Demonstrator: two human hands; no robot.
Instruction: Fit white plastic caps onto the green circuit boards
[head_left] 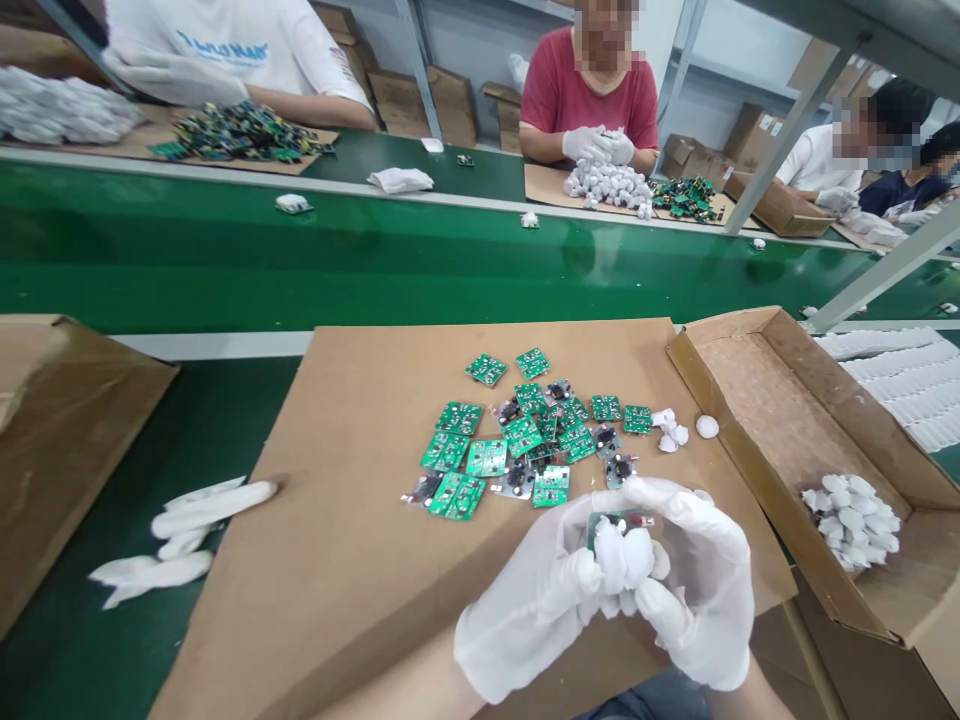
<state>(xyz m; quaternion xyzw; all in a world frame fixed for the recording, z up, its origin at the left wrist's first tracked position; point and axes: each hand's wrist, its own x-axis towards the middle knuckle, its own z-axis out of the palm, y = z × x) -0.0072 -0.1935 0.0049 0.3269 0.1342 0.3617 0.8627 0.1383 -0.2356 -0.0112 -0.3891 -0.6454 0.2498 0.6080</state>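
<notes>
Both gloved hands, left hand (540, 590) and right hand (701, 590), grip one small circuit board (621, 522) together; cardboard sheet (352, 520) underneath, green conveyor belt (375, 250) beyond.

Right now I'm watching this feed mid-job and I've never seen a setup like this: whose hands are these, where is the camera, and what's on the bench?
There is no machine here. The single picture comes from a camera worn on a person's head, looking forward and down. The two white-gloved hands at the bottom are that person's own: the left hand and right hand are closed together around a small green circuit board and white padded pieces. In front lies a cardboard sheet with a scatter of loose green boards. To the right, an open cardboard box holds a pile of white pieces. Spare white gloves lie to the left. Beyond the green conveyor belt, other people work at similar piles.
</notes>
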